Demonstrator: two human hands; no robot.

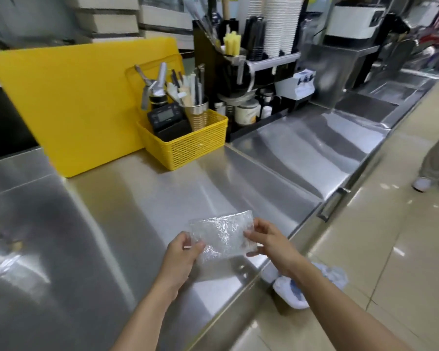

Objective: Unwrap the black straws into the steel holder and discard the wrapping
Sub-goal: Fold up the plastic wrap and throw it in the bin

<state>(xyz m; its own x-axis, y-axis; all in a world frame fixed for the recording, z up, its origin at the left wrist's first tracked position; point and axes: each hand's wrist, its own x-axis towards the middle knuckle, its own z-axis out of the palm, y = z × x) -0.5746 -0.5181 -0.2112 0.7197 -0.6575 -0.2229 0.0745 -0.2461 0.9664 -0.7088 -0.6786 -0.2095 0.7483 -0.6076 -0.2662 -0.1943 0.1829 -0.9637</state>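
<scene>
While both hands pinch the empty clear wrap [219, 239] low in the frame, left hand [181, 254] on its left edge and right hand [266, 243] on its right, probably flattening it for discarding, black straws [256, 39] stand at upper centre.

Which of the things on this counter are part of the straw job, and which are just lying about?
Part of the job:
- clear wrapping, pinched between left hand and right hand
- black straws, standing at the back rack; their holder is hard to make out

Just lying about:
- yellow basket of tools
- yellow board
- stacked paper cups
</scene>
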